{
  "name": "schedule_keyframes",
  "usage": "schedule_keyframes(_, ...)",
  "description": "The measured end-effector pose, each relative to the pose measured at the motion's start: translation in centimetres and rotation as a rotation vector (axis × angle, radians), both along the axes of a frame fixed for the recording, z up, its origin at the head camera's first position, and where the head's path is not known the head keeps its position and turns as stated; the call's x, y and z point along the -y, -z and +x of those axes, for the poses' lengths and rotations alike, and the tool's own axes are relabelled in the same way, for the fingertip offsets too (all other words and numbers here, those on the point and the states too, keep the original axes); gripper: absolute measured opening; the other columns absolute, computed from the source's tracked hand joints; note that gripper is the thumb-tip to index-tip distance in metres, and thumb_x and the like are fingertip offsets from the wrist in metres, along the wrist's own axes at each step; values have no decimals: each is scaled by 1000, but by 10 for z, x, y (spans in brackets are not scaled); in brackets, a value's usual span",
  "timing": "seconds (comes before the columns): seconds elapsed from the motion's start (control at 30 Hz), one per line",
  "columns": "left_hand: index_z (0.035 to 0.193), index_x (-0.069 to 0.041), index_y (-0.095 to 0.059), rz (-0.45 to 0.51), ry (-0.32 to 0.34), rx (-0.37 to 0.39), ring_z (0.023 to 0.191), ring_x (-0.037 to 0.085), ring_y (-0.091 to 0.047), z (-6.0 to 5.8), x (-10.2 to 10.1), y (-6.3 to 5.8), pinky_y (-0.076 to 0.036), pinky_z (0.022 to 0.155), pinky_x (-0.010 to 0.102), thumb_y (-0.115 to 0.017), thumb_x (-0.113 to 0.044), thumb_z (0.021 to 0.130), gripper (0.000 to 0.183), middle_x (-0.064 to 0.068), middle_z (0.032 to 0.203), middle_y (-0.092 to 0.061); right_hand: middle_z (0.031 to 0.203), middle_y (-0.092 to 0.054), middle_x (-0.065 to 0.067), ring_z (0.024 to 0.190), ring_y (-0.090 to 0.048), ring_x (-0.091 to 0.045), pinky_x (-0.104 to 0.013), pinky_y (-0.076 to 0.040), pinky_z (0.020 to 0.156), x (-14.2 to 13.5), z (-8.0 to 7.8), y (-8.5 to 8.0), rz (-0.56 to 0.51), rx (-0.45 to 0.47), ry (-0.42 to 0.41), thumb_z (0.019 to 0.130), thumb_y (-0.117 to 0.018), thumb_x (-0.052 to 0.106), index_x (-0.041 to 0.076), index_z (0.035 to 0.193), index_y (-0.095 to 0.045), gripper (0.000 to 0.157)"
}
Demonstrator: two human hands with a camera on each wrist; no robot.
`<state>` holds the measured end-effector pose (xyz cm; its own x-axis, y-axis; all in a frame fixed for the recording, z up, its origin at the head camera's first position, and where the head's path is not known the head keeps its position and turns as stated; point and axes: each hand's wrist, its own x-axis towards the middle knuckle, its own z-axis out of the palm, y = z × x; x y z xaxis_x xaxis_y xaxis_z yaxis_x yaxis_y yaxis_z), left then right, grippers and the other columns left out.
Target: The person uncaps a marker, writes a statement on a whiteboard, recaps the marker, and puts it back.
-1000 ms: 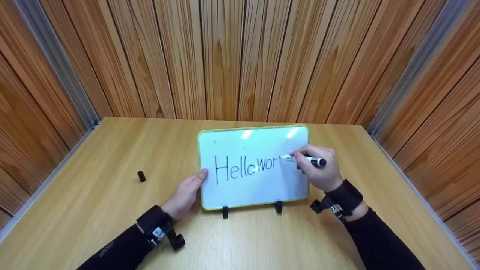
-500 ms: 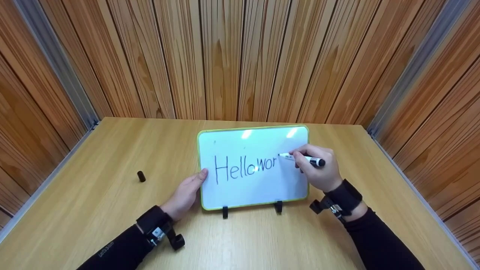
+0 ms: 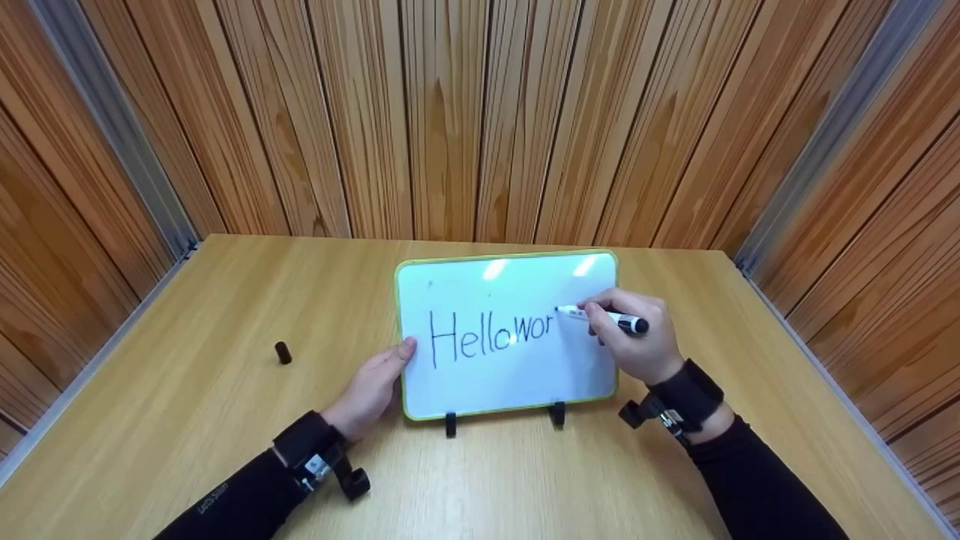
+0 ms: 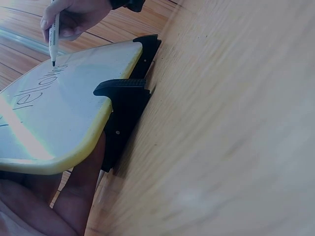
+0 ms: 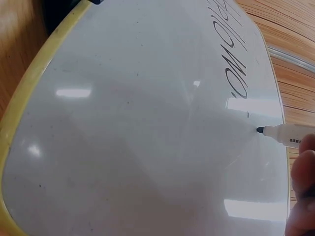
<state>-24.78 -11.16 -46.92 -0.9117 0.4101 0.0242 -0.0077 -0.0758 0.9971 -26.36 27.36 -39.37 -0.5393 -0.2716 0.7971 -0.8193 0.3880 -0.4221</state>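
Observation:
A small whiteboard point(image 3: 495, 382) with a yellow-green rim leans tilted back on a black stand point(image 4: 123, 123). Dark handwriting point(image 3: 491, 335) on it reads "Hellowor". The person's left hand point(image 3: 373, 382) grips the board's left edge, thumb on the front and fingers behind, as the left wrist view also shows. In the right hand point(image 3: 637, 337) a white marker point(image 3: 592, 316) with a black end is pinched between thumb and fingers. Its dark tip is at the board's surface just right of the "r"; whether it touches, I cannot tell.
A black marker cap point(image 3: 283, 352) lies on the wooden table point(image 3: 187, 420), left of the board. Wood-plank walls point(image 3: 442, 120) stand behind the table and on both sides. Lights reflect off the board's upper part.
The right hand and marker have shifted slightly up and left, bringing the tip a little higher beside the "r". The left hand and the board have stayed put.

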Motion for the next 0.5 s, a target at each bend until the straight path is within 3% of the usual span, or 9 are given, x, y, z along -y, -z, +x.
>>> schedule_keyframes(0.27,157,6,-55,24,-13,9,147,25,-56,-1,-2,2,-41,121,35,-38,-46,123,64,17,148,-70,70,-69,0,58,-61,-10,-19,-46,51,0,0,1,-12,15,-11,96,-71,-10,4,92,-81,17)
schedule_keyframes(0.5,155,6,-56,13,-22,2,146,27,-57,-1,-2,3,-40,122,37,-38,-46,122,64,17,147,-71,69,-69,1,57,-61,-10,-19,-46,50,0,0,1,7,16,-25,96,-71,-10,5,88,-79,19)
